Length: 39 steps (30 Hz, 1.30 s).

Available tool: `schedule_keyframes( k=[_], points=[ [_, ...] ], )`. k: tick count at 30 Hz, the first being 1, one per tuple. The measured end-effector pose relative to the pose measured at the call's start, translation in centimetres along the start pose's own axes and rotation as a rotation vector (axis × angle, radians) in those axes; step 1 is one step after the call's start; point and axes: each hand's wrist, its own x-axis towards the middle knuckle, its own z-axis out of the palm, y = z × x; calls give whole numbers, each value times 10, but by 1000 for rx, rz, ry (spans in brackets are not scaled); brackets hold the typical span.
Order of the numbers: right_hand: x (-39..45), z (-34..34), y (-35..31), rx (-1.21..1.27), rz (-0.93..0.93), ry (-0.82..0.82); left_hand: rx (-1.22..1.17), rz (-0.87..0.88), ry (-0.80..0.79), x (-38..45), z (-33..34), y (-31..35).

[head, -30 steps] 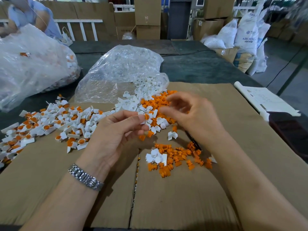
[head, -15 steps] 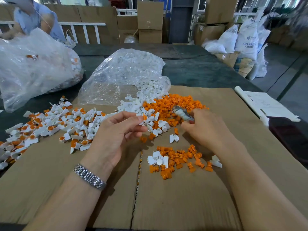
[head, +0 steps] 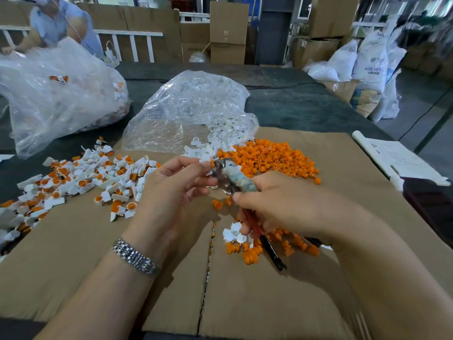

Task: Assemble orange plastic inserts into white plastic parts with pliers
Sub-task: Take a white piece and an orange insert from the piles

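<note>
Head view, bench covered with flattened cardboard (head: 257, 303).

Right hand (head: 289, 207): fingers curled round the handles of the pliers (head: 232, 177). Pliers head is wrapped in tape and points up and left, toward the left fingertips; the dark handle ends stick out below the palm.

Left hand (head: 171, 190): raised above the cardboard, thumb and fingers pinching a small white part (head: 208, 171) right at the pliers tip. Whether an orange insert sits in that part cannot be told; the tip hides it. Metal watch band (head: 136, 257) on the left wrist.

Loose orange inserts (head: 269, 155): large heap on the cardboard just beyond the hands. A smaller cluster of orange inserts and white parts (head: 247, 246) lies under the right hand.

Assembled pieces (head: 81, 177), white with orange centres: spread out at left, across the cardboard edge and onto the dark table (head: 306, 106).

Clear bag of white parts (head: 193, 111): lies open behind the heap, some parts spilling out. A second, larger clear bag (head: 54, 94) sits far left. Paper sheets (head: 397, 160) at right edge. Another person (head: 56, 25) stands behind the far-left bag.
</note>
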Motion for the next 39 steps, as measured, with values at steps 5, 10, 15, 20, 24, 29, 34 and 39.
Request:
schedule_keyframes(
  k=[5,10,15,20,24,29,34,39],
  points=[
    [0,4,-2,-69,-14,38,29,19,-9,-1,0,-1],
    [-3,14,-4,-162,-44,84,60,34,-4,0,-2,-3],
    [-2,28,-6,-216,-60,205,66,19,-5,1,-2,-3],
    [3,27,-2,-305,-80,263,56,11,11,2,-3,-4],
    [-1,14,-2,-106,-71,102,57,28,3,1,-2,-3],
    [-3,-25,5,-257,5,179,269,99,161,-1,-9,-2],
    [33,-51,40,-421,117,412,886,354,480,13,-28,0],
    [53,-44,73,-607,235,501,1161,401,339,18,-27,-10]
  ],
)
